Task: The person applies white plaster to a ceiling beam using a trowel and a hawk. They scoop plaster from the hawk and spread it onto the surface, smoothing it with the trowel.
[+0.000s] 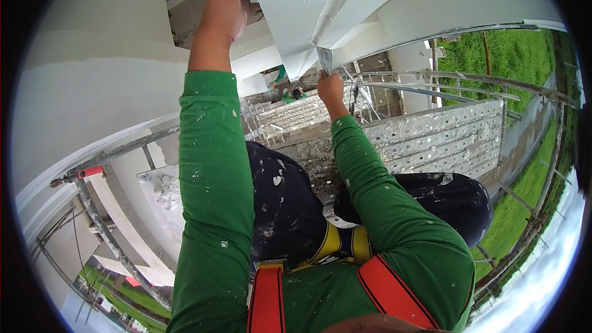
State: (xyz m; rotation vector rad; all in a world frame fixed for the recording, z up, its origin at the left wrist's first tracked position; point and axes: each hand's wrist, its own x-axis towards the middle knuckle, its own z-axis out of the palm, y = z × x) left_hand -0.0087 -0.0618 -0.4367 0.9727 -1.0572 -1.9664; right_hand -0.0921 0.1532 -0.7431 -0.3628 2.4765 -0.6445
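My left arm reaches up past the edge of a white wall corner. My left hand (227, 9), smudged with white, is raised beside that edge; its fingers run into the top of the picture, so their grip cannot be made out. Lower and to the right, my right hand (330, 88) is closed round a putty knife (325, 60) with a flat metal blade. The blade points up and touches, or nearly touches, the lower end of a pale ridge (336, 3) where two white wall faces (283, 6) meet.
Below me lie perforated, plaster-spattered scaffold planks (438, 135). Scaffold poles (493, 89) run along the right, with grass beyond. A plaster-covered board (161, 194) is at my left, near another pole (117, 253). Far below, a person in green (296, 95) is beside the scaffolding.
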